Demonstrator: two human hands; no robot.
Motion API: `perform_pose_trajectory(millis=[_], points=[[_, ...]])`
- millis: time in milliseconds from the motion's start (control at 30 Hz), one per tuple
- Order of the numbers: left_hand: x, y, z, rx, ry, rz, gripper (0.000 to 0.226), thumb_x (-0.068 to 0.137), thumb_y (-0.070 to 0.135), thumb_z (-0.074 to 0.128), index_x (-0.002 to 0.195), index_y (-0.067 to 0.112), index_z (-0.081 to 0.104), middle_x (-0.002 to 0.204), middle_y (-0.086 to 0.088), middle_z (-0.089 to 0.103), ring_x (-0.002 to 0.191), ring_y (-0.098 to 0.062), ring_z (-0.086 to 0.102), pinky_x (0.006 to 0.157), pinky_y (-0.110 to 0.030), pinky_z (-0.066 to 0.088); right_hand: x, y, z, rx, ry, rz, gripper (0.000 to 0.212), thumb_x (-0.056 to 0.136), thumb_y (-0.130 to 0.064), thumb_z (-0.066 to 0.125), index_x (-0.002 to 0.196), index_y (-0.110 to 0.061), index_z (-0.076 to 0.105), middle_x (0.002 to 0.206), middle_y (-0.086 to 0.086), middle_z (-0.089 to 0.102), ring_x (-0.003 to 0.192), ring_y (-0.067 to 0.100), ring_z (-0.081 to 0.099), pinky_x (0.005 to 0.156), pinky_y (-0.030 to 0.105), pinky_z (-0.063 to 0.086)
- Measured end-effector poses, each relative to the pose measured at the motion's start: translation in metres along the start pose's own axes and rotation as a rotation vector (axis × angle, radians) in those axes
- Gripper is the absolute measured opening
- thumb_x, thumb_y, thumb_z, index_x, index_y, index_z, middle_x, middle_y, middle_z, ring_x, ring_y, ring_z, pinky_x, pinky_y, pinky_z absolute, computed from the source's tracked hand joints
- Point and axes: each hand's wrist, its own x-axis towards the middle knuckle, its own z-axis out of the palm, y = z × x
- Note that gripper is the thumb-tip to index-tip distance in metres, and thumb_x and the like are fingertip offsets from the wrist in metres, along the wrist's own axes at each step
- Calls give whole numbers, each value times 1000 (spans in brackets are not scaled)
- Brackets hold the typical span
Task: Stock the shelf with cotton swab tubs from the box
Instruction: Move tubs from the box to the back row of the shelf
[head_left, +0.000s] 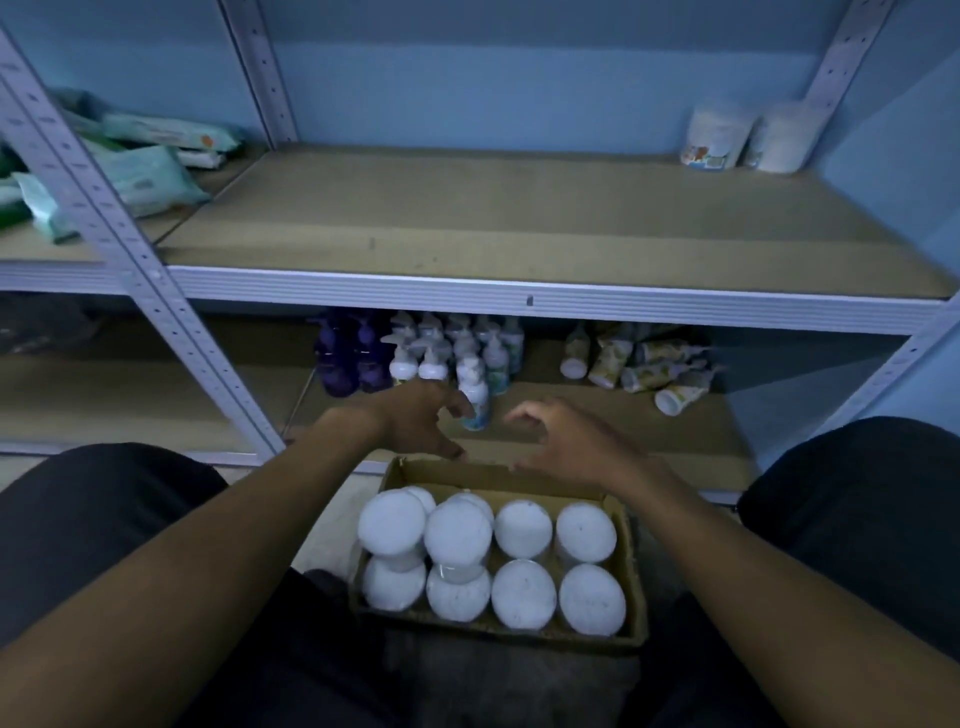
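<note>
Cardboard box (631, 561) sits on the floor between the person's knees, nearer than both hands. It holds cotton swab tubs (523, 593), white round lids facing up, long axes upright. Front row of four, back row of four; two extra tubs (457, 535) sit stacked higher over the left part, slightly tilted.

Left hand (415, 418) hovers just beyond the box's far left corner; fingers (457, 402) loosely curled and spread, holding nothing. Whether the thumb tip touches the box's far rim cannot be told.

Right hand (563, 441) hovers over the far rim, right of the left hand; its fingers are half-curled, apart, holding nothing. The palms face each other across a gap.

Beyond the fingers, on the lower shelf: pump bottles (467, 358) and, to the right, tubes (644, 364) lying down.

Further up, middle shelf (467, 218): two tubs on shelf (717, 137) standing upright at the far right rear corner, well apart from both hands. Wipe packs (150, 176) lie far left.
</note>
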Motion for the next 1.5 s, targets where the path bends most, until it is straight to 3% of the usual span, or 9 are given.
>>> perform_pose_trajectory(millis=[167,333,567,700,833,1033,1167,1267,1500], points=[[-6,-26,23,-10,-23,-81,60,82,42,75,136,27,54,133,7,54,108,-12,54,84,-21,38,18,2,37,28,-75,-16,66,76,-35,84,135,-25,56,135,-1,54,121,11,53,94,28,48],[-14,-57,54,-71,-75,-173,64,72,42,83,129,28,58,124,0,55,113,-20,55,95,-31,46,31,2,69,40,-137,-15,71,73,-38,85,135,-28,54,136,-2,51,124,13,52,97,35,50],[-18,-81,87,-94,-144,-241,82,72,39,84,142,20,47,137,-5,47,125,-23,48,98,-29,42,37,2,109,-39,-243,-6,83,69,-43,85,141,-33,44,141,-6,42,130,18,43,98,34,45],[-20,-87,107,-173,-109,-275,96,64,39,89,146,23,40,145,-1,43,131,-21,44,100,-25,38,37,0,125,-78,-313,12,95,65,-47,84,146,-33,37,141,-6,37,132,20,40,96,42,47],[-19,-85,124,-203,-73,-277,109,56,49,89,149,27,36,153,-2,36,137,-22,40,110,-36,38,39,-3,137,-108,-348,-6,97,64,-48,85,145,-32,36,135,-6,37,124,21,45,89,39,49],[-20,-76,126,-213,-76,-236,70,65,32,84,129,21,57,135,-6,55,122,-28,54,100,-39,47,42,-1,156,-158,-362,-21,98,57,-53,84,140,-38,34,134,-10,34,119,22,48,85,39,51],[-19,-79,133,-160,-57,-240,89,63,35,88,140,25,46,146,-6,41,130,-28,45,106,-36,41,42,1,160,-190,-364,-32,101,56,-53,85,142,-39,33,143,-8,29,123,24,45,84,39,51],[-18,-85,144,-104,-55,-264,106,59,40,90,147,26,34,152,-4,29,133,-29,35,107,-41,40,40,2,160,-201,-362,-51,105,56,-53,86,144,-38,32,147,-6,23,126,25,42,84,38,52],[-14,-89,149,-8,-31,-244,108,57,44,89,148,19,35,153,-9,24,129,-33,37,105,-44,42,38,4,159,-198,-338,-69,100,62,-47,85,145,-36,32,144,-4,24,125,27,43,87,39,51]])
